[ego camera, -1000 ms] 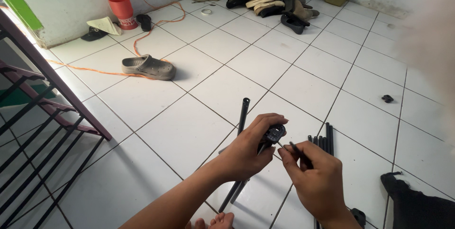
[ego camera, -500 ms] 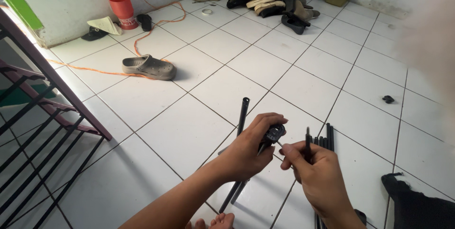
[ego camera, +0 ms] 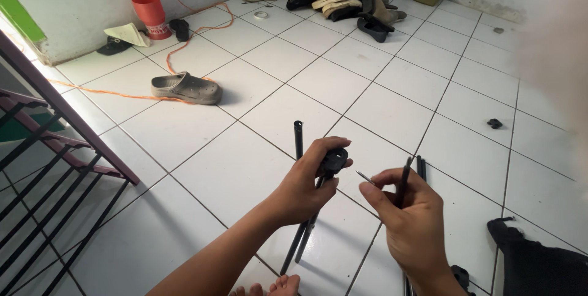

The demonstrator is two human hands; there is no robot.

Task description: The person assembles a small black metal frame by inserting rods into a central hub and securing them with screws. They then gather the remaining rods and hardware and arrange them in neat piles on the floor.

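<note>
Black rods (ego camera: 298, 149) with a round black knob (ego camera: 334, 160) at their joint were held over the white tile floor (ego camera: 257, 112), low in the middle of the view. The left hand (ego camera: 309, 186) was closed around the knob and the rods beneath it. The right hand (ego camera: 407, 219), just beside it, pinched a small thin metal pin (ego camera: 366, 178) between fingertips and also gripped a dark rod (ego camera: 405, 176). A grey clog (ego camera: 187, 88) lay well apart, on an orange cord (ego camera: 122, 95).
</note>
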